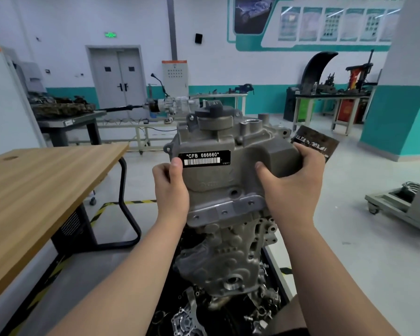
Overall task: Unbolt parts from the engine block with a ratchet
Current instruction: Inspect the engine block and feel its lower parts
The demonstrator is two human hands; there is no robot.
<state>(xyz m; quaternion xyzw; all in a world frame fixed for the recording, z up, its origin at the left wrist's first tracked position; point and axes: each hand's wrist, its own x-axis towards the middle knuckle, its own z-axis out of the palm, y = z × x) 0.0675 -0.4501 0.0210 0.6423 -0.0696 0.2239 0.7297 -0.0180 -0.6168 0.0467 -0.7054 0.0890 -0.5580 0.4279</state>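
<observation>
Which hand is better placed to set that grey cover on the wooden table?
Likely the left hand: it grips the cover on the side nearest the table, while the right hand holds the far side.

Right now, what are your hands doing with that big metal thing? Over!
Gripping gray cover with left hand and right hand. Cover above engine block. Nothing blocks the hands.

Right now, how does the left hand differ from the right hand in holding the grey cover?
The left hand grips the cover at its left edge, thumb touching the black label; the right hand grips its bulged right side, thumb on bare metal. The right hand's fingers curl over the far edge; the left hand's are mostly hidden. Both hold the cover with thumbs on its near face.
</observation>
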